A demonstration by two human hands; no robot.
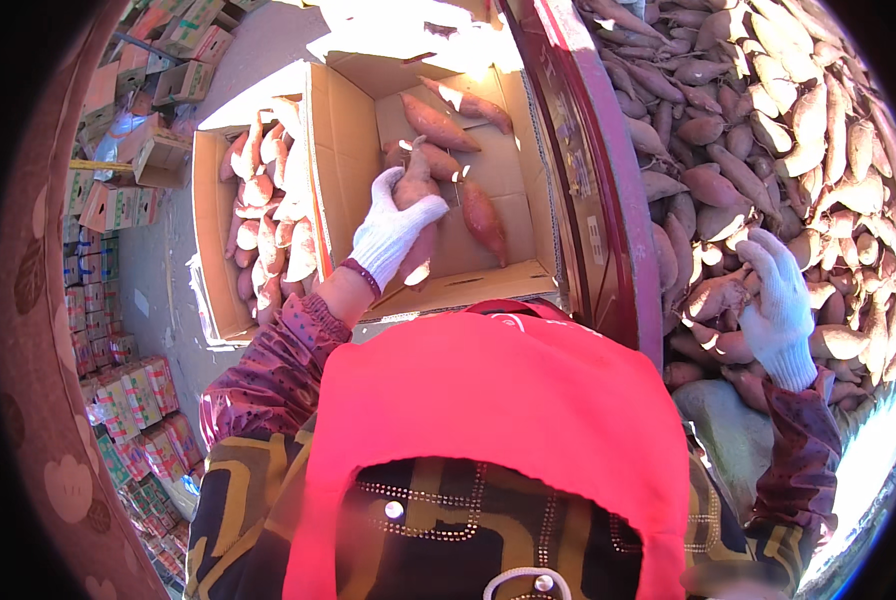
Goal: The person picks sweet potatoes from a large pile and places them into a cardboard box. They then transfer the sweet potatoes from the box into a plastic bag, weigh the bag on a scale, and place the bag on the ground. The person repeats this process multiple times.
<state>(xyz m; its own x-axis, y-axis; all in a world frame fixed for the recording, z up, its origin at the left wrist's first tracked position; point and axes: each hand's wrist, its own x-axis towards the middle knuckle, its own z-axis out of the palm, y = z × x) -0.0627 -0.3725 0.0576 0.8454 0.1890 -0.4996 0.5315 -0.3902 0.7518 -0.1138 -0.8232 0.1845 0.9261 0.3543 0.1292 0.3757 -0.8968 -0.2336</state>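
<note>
My left hand (395, 225), in a white knit glove, is wrapped around a sweet potato (415, 184) over an open cardboard box (511, 161). Several reddish sweet potatoes lie inside, including a plump one (484, 223) to the right of the hand and a longer one (439, 122) farther back. On the other side of a red metal wall (628, 180), my right hand (778, 307), also gloved, is at a large heap of sweet potatoes (718, 184). Its fingers curve beside one sweet potato (718, 296); whether they grip it cannot be made out.
Left of the box stands a second carton (211, 187) full of sweet potatoes. Stacked printed cartons (129, 405) and scattered open boxes (162, 154) occupy the ground farther left. A pale sack (722, 427) lies below the heap, close to my right forearm.
</note>
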